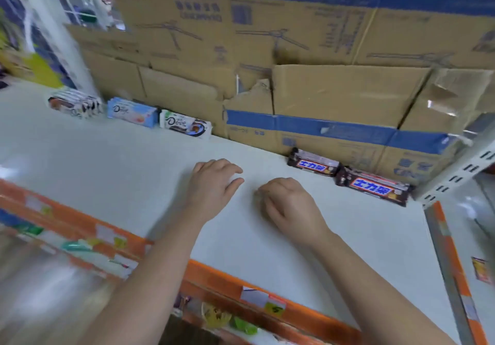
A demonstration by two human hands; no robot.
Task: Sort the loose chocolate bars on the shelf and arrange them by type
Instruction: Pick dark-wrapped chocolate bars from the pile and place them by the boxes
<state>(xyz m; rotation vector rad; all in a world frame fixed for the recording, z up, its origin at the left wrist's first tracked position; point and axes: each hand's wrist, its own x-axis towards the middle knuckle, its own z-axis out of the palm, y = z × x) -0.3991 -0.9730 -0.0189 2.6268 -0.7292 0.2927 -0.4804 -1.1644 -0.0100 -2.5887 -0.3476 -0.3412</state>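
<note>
Chocolate bars stand in groups along the back of the white shelf [107, 162]. At the far left is a stack of white and brown bars [75, 103], then a light blue Dove stack [132, 111], then a white Dove bar [184, 125]. At the right lie two groups of dark Snickers-type bars [312, 163] [372, 185]. My left hand [214, 184] rests palm down on the shelf with fingers loosely spread, holding nothing. My right hand [289, 202] rests beside it with its fingers curled under, and nothing shows in it.
Cardboard boxes [321, 90] with blue bands line the back of the shelf. An orange price rail [241, 285] with labels edges the front. A grey slotted upright [455, 173] stands at the right. Goods sit on the shelf below.
</note>
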